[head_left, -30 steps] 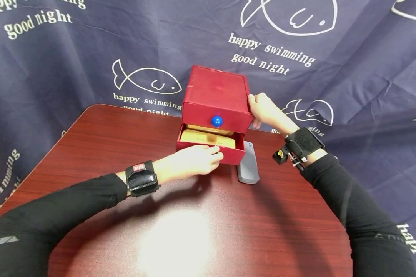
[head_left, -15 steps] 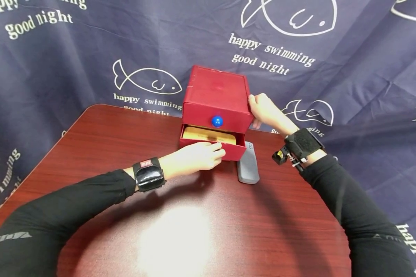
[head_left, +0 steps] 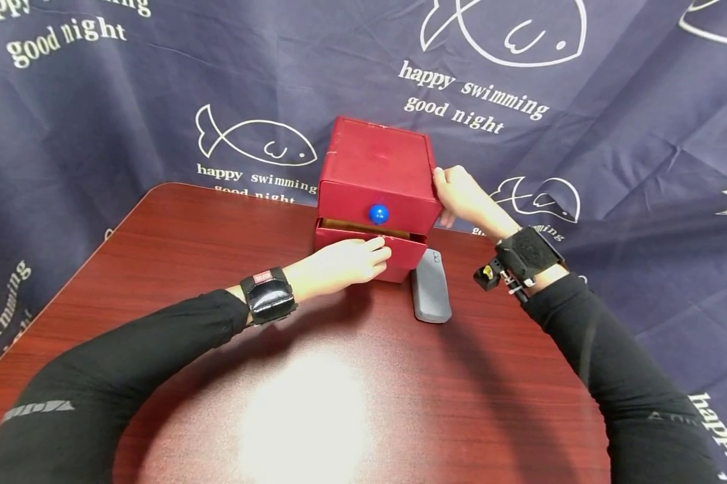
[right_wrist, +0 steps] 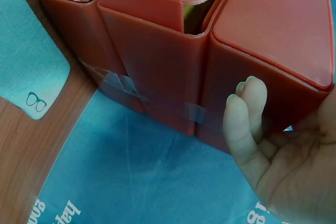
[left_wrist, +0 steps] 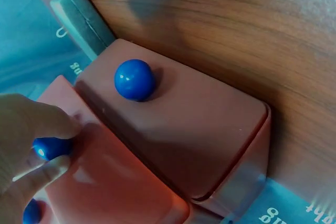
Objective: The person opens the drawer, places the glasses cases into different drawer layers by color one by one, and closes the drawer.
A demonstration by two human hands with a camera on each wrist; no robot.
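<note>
A red drawer cabinet (head_left: 378, 151) with blue knobs stands at the back of the table. My left hand (head_left: 342, 263) pinches the blue knob (left_wrist: 50, 148) of the middle drawer (left_wrist: 115, 169), thumb and finger on either side of it. That drawer sticks out a little, and through the gap above its front a yellow box (head_left: 366, 228) shows as a thin strip. On the cabinet's right side lies my right hand (head_left: 460, 193), fingertips at the upper edge; in the right wrist view two of its fingers (right_wrist: 254, 95) are loosely bent beside the red wall. The thumb is hidden there.
A grey glasses case (head_left: 431, 289) lies on the table by the cabinet's lower right corner. The bottom drawer (left_wrist: 178, 114), with its own blue knob (left_wrist: 135, 80), is closed. A blue printed curtain (head_left: 267, 81) hangs right behind the table.
My left hand has pushed the middle drawer inward, and the yellow box in it has slid almost out of sight. My right hand stays against the cabinet's side.
</note>
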